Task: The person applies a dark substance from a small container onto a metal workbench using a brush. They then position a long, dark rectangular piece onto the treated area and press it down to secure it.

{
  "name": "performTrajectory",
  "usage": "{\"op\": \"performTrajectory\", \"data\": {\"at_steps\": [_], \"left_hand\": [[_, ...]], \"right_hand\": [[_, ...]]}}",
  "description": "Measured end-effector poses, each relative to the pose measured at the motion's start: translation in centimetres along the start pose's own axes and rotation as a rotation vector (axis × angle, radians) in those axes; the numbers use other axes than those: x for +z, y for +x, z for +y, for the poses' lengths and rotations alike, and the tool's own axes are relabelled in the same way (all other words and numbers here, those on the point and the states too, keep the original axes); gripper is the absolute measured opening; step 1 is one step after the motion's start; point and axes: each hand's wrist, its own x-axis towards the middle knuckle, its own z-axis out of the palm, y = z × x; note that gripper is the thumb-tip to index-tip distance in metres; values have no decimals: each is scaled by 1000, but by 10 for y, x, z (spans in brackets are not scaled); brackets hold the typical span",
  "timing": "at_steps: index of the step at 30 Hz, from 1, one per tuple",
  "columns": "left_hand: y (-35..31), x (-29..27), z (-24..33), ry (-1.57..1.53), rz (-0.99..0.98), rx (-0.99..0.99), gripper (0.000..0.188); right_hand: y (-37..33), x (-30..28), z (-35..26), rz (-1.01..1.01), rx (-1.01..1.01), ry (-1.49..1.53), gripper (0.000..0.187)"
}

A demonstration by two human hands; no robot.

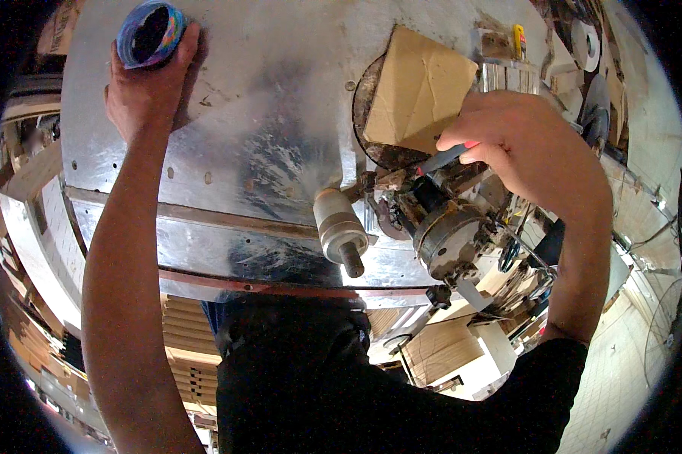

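My left hand (146,98) is wrapped round a round, open container (176,30) with a blue, multicoloured wall and a dark inside, at the far left of the metal table (273,91). On the right, my right hand (526,136) pinches a slim grey tool with red parts (442,160); its exact kind I cannot make out. The tool's end points down and left to the top of a grimy machine assembly (451,238) at the table's near edge. Just beyond that hand, a piece of brown cardboard (417,83) partly covers a dark round plate (367,94).
Left of the machine, a pale cylinder with a metal shaft (339,225) juts toward me over the table edge. A yellow-cased tool (520,41) lies at the far right. White boards (42,227) stand to the left, and wood pieces (443,352) are stacked below right.
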Motion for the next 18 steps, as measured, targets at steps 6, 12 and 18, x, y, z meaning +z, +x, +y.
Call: {"op": "performTrajectory", "data": {"at_steps": [6, 12, 18], "left_hand": [[-1, -1, 3, 14, 6, 5, 104], [-2, -5, 8, 8, 27, 15, 103], [-1, 1, 0, 10, 34, 45, 97]], "right_hand": [[0, 13, 6, -7, -29, 49, 18], [0, 10, 4, -59, 10, 29, 18], [-2, 11, 5, -108, 83, -49, 17]]}}
